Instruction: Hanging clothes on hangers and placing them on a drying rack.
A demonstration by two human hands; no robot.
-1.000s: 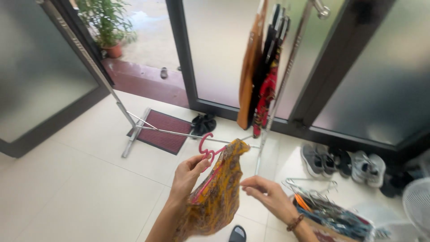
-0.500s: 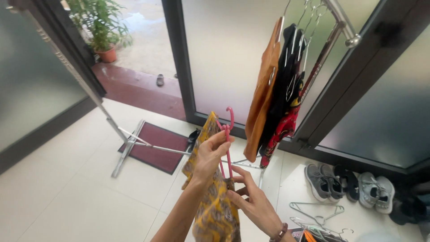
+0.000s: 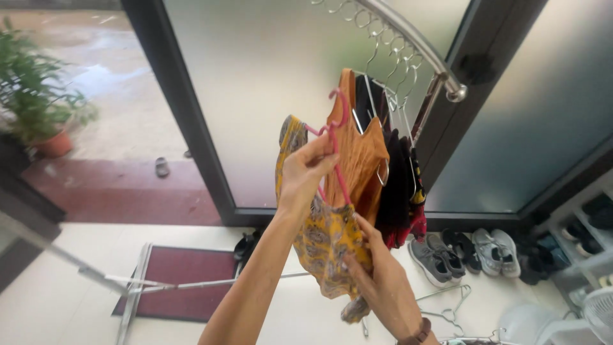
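My left hand (image 3: 305, 171) grips a pink plastic hanger (image 3: 336, 137) just below its hook, raised toward the steel rail (image 3: 415, 46) of a clothes rack. A yellow patterned garment (image 3: 327, 236) hangs on that hanger. My right hand (image 3: 378, 275) pinches the garment's lower part from below. Just behind the pink hook hang an orange garment (image 3: 357, 153), a black one (image 3: 396, 191) and a red patterned one (image 3: 418, 223) on metal hangers.
Frosted glass panels in dark frames stand behind the rack. Several shoes (image 3: 466, 252) line the wall at right, with loose metal hangers (image 3: 447, 303) on the tiled floor. A maroon doormat (image 3: 182, 281), the rack's steel foot (image 3: 134, 291) and a potted plant (image 3: 45, 112) are at left.
My left hand has lifted the pink hanger and yellow garment up toward the rail. My right hand moved down the cloth. The camera tilted upward.
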